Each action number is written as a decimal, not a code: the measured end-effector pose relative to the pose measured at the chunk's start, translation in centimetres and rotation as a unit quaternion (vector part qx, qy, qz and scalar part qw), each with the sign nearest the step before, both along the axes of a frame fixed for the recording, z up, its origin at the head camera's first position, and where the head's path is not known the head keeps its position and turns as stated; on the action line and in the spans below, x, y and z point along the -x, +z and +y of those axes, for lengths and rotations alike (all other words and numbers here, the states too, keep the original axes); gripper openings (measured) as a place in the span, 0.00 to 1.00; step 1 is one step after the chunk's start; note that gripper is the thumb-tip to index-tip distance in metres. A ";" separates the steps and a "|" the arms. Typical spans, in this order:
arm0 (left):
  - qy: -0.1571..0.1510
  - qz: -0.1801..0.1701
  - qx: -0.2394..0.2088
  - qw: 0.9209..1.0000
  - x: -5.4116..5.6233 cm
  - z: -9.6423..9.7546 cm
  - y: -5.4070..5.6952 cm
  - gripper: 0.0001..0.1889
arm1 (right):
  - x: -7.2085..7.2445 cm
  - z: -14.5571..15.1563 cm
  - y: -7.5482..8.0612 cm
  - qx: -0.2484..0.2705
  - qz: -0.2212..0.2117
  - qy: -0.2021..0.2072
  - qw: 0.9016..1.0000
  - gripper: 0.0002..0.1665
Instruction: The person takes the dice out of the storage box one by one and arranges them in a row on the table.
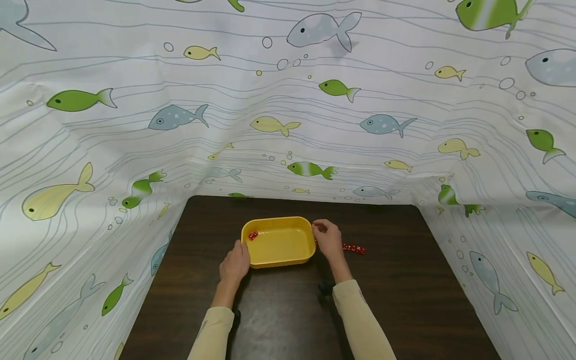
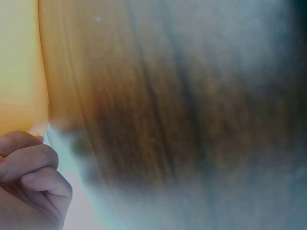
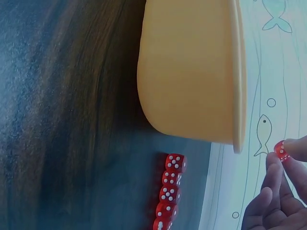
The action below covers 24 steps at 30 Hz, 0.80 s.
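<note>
A yellow plastic tub rests on the table, with a few red dice in its far left corner. My left hand grips the tub's left edge; in the left wrist view its fingers are curled by the tub wall. Just outside the tub's right rim, my right hand pinches a red die between thumb and fingertips. Beyond the tub's right end lies a row of several red dice with white pips, partly hidden behind the right hand in the head view.
The dark wooden table carries the tub and the dice row. A white sheet printed with fish rises behind the table and along both sides. A small black object sits by the right wrist.
</note>
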<state>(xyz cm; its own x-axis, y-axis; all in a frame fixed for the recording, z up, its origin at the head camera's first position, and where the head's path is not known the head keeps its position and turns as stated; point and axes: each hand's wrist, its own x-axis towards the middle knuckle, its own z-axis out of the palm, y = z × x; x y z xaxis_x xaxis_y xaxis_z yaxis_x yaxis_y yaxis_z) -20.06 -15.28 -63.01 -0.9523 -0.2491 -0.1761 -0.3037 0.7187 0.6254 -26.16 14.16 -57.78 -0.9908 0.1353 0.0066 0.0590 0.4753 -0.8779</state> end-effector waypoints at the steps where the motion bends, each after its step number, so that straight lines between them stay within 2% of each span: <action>1: 0.000 -0.001 0.000 1.000 0.0 0.0 0.0 0.27 | -0.1 0.1 0.0 0.002 0.003 -0.004 1.000 0.14; 6: 0.000 -0.005 0.000 1.000 0.0 0.0 0.1 0.27 | -0.3 0.7 0.0 0.005 0.011 -0.019 1.000 0.14; 15: -0.005 0.005 0.000 1.000 -0.1 0.0 0.0 0.28 | -0.4 2.6 -0.4 -0.008 0.041 -0.014 0.999 0.16; 24: -0.006 0.011 -0.001 1.000 0.0 0.0 -0.1 0.27 | -0.5 5.0 -0.5 -0.018 0.038 -0.040 0.998 0.17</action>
